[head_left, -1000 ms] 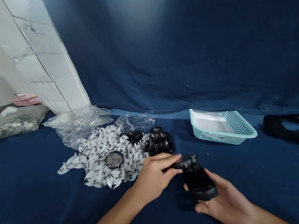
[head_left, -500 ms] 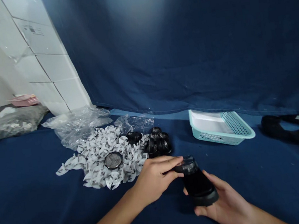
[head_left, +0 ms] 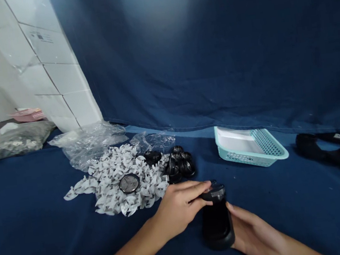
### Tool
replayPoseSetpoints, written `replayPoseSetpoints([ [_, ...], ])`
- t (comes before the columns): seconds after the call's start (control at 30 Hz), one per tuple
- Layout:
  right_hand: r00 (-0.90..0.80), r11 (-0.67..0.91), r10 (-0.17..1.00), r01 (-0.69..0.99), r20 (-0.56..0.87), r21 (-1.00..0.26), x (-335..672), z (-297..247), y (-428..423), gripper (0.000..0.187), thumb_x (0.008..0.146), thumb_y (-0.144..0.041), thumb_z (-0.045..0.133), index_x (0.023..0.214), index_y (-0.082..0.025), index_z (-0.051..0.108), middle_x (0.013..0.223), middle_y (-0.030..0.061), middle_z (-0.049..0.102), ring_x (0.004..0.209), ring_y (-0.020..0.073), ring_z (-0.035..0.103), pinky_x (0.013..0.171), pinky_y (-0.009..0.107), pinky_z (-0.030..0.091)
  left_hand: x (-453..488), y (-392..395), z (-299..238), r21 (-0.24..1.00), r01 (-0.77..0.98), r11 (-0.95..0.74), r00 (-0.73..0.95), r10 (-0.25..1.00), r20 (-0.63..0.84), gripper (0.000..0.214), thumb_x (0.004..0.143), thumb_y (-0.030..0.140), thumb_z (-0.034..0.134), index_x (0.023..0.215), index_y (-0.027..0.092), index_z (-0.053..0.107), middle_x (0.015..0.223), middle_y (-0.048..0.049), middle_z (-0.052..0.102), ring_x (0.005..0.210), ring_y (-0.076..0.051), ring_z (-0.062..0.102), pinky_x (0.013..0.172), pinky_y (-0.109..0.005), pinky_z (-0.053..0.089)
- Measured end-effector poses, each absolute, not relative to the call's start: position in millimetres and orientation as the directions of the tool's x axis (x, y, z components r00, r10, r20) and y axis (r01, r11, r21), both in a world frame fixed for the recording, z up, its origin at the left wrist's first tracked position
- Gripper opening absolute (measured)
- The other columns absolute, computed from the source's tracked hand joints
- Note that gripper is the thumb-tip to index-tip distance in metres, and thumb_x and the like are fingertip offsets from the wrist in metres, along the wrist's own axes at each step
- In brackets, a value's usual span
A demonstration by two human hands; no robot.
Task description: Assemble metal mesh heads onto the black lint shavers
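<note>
My right hand (head_left: pixel 249 232) is wrapped round a black case-like object (head_left: pixel 218 227) with a glossy dark face and rounded end. At its upper end, my left hand (head_left: pixel 183 207) pinches a round black ridged cap (head_left: pixel 214 192) between thumb and fingers. The cap touches or overlaps the object's top; whether the two are joined I cannot tell. Left of my hands lies a heap of small grey-white plastic pieces (head_left: pixel 113 172), with a round black-rimmed disc (head_left: pixel 129 183) on top. Several black round caps (head_left: pixel 179 166) are clustered at the heap's right side.
Clear plastic bags (head_left: pixel 90 142) lie behind the heap. A light-blue basket (head_left: pixel 252 158) stands at the back right, beside a black strap-like item (head_left: pixel 333 152). White boxes (head_left: pixel 66 76) are stacked at the left, and a dark blue curtain (head_left: pixel 210 55) hangs behind.
The black object has swung from a slant to nearly upright, its lower end shifting left and towards me. My left hand stays on the cap, almost in place.
</note>
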State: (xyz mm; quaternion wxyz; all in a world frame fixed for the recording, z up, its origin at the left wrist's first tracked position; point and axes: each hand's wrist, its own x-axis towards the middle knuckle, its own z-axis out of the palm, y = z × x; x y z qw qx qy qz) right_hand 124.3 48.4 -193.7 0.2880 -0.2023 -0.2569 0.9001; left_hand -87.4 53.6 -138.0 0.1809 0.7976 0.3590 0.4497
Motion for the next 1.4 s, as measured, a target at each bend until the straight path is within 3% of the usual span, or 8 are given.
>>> replayPoseSetpoints([
  [0.13, -0.716, -0.653, 0.664, -0.415, -0.215, -0.634, 121.6, -191.9, 46.0, 0.041, 0.092, -0.037, 0.064, 0.126, -0.016, 0.056, 0.114, 0.0123, 0.068, 0.115, 0.0273, 0.06, 0.1, 0.045, 0.043, -86.9, 52.4, -137.7, 0.58, 0.421, -0.698, 0.343, 0.714, 0.61, 0.031, 0.086, 0.019, 0.067, 0.117, 0.012, 0.068, 0.109, -0.012, 0.074, 0.095, -0.019, 0.073, 0.087, -0.028, 0.061],
  [0.33, -0.698, -0.575, 0.696, -0.402, -0.167, -0.712, 118.0, -191.5, 41.1, 0.041, 0.091, -0.03, 0.066, 0.128, -0.022, 0.052, 0.095, 0.0045, 0.069, 0.08, 0.0166, 0.067, 0.078, 0.034, 0.051, -82.8, 48.1, -136.5, 0.458, 0.423, -0.782, 0.387, 0.613, 0.689, 0.03, 0.089, 0.018, 0.063, 0.117, 0.009, 0.067, 0.107, -0.0127, 0.075, 0.094, -0.018, 0.072, 0.086, -0.024, 0.06],
  [0.47, -0.683, -0.543, 0.712, -0.384, -0.166, -0.747, 115.0, -187.5, 38.9, 0.038, 0.087, -0.03, 0.072, 0.119, -0.021, 0.057, 0.086, 0.0025, 0.069, 0.071, 0.0134, 0.065, 0.068, 0.027, 0.051, -80.6, 46.3, -137.8, 0.403, 0.423, -0.812, 0.394, 0.565, 0.725, 0.029, 0.089, 0.015, 0.063, 0.117, 0.008, 0.066, 0.108, -0.0129, 0.074, 0.095, -0.016, 0.072, 0.086, -0.022, 0.059],
  [0.8, -0.61, -0.536, 0.744, -0.302, -0.272, -0.788, 114.9, -191.8, 32.9, 0.081, 0.07, -0.036, 0.085, 0.133, -0.019, 0.036, 0.077, -0.0011, 0.066, 0.062, 0.0148, 0.064, 0.07, 0.032, 0.052, -72.8, 44.3, -149.9, 0.343, 0.561, -0.753, 0.335, 0.586, 0.738, 0.029, 0.091, 0.025, 0.061, 0.118, 0.014, 0.066, 0.102, -0.0076, 0.076, 0.085, -0.017, 0.074, 0.073, -0.026, 0.063],
  [0.97, -0.616, -0.503, 0.745, -0.266, -0.256, -0.822, 111.4, -190.8, 32.4, 0.087, 0.072, -0.035, 0.083, 0.138, -0.022, 0.03, 0.079, -0.0007, 0.065, 0.063, 0.0161, 0.063, 0.068, 0.033, 0.052, -68.3, 38.0, -146.5, 0.449, 0.641, -0.622, 0.268, 0.73, 0.629, 0.031, 0.09, 0.033, 0.061, 0.115, 0.015, 0.068, 0.1, -0.0094, 0.075, 0.086, -0.021, 0.073, 0.072, -0.031, 0.062],
  [1.13, -0.67, -0.503, 0.717, -0.303, -0.194, -0.81, 114.0, -187.4, 34.4, 0.07, 0.075, -0.03, 0.079, 0.134, -0.027, 0.042, 0.093, 0.0022, 0.066, 0.073, 0.0177, 0.064, 0.066, 0.031, 0.05, -73.1, 38.2, -133.0, 0.632, 0.585, -0.508, 0.081, 0.812, 0.577, 0.03, 0.087, 0.038, 0.065, 0.111, 0.02, 0.071, 0.094, -0.0072, 0.075, 0.075, -0.019, 0.07, 0.067, -0.032, 0.058],
  [1.23, -0.719, -0.534, 0.678, -0.342, -0.15, -0.773, 116.9, -186.3, 35.5, 0.064, 0.076, -0.025, 0.076, 0.133, -0.029, 0.048, 0.108, 0.0038, 0.066, 0.094, 0.0221, 0.064, 0.082, 0.036, 0.049, -82.3, 45.9, -128.6, 0.711, 0.538, -0.454, -0.034, 0.831, 0.556, 0.029, 0.085, 0.035, 0.067, 0.109, 0.02, 0.071, 0.091, -0.0063, 0.073, 0.063, -0.015, 0.063, 0.059, -0.03, 0.054],
  [1.4, -0.753, -0.57, 0.652, -0.407, -0.09, -0.714, 118.2, -181.3, 36.2, 0.057, 0.076, -0.025, 0.072, 0.13, -0.026, 0.055, 0.122, 0.0059, 0.065, 0.117, 0.0265, 0.056, 0.104, 0.042, 0.035, -92.9, 59.0, -132.0, 0.788, 0.458, -0.411, -0.065, 0.869, 0.491, 0.036, 0.084, 0.033, 0.068, 0.118, 0.021, 0.068, 0.087, -0.0047, 0.067, 0.065, -0.014, 0.061, 0.06, -0.028, 0.052],
])
